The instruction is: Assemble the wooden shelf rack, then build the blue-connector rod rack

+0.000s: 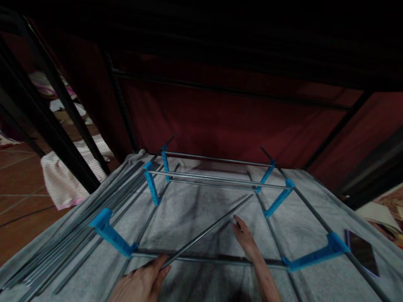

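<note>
Though dim, left hand (141, 283) grips rod (208, 230).

Rack frame (217, 180) stands on cloth sheet (189, 209), centre. Loose rod (208, 230) lies slantwise inside frame, near end at left hand (141, 283), far end just beside right hand (244, 237). Bundle of rods (72, 239) lies left of frame. Phone (362, 251) lies right, near. Fabric wall (220, 117) stands behind. Striped cloth (59, 180) on floor, far left.
</note>
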The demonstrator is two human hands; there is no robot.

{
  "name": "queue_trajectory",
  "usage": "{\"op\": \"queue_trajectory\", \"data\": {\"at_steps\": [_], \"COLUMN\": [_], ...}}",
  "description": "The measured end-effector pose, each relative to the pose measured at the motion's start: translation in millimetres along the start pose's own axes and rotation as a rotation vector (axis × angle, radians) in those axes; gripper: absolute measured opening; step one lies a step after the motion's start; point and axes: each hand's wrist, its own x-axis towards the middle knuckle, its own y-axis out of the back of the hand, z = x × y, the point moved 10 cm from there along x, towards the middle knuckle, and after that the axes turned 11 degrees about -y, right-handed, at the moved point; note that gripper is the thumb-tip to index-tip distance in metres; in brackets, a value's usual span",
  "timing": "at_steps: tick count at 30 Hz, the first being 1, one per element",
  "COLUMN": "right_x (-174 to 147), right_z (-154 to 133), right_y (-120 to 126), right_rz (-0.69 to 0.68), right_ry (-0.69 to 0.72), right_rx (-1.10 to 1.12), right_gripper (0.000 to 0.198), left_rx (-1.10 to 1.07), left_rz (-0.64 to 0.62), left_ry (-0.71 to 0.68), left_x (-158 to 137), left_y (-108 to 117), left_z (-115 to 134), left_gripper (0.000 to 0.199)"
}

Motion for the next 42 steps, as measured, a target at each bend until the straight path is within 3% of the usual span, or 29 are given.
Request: {"op": "queue_trajectory", "data": {"at_steps": [5, 10, 13, 17, 25, 29, 42], "right_x": [2, 8, 18, 35, 74, 94, 111], "right_z": [-2, -36, -56, -76, -104, -108, -111], "right_y": [9, 12, 16, 27, 50, 56, 52], "right_rz": [-0.131, -0.283, -0.355, -0.323, -0.27, -0.248, -0.304], "right_ry": [-0.129, -0.137, -0.142, -0.147, -0.119, -0.141, -0.127], "right_rx": [0.624, 1.085, 1.239, 1.219, 1.178, 1.166, 1.15], "right_gripper": [0.067, 0.04, 0.033, 0.024, 0.002, 0.009, 0.012], "left_rx": [-0.019, -0.061, -0.08, -0.037, 0.211, 0.329, 0.384], "left_rz": [0.012, 0.063, 0.089, 0.135, 0.355, 0.429, 0.415], "left_ry": [-0.061, -0.096, -0.12, -0.148, -0.265, -0.313, -0.331], "left_x": [34, 52, 62, 76, 123, 142, 178], "left_y": [-17, -22, -23, -21, 20, 35, 48], "left_z": [6, -6, -10, -9, 17, 29, 20], "left_gripper": [0.048, 0.046, 0.043, 0.042, 0.041, 0.04, 0.043]}}
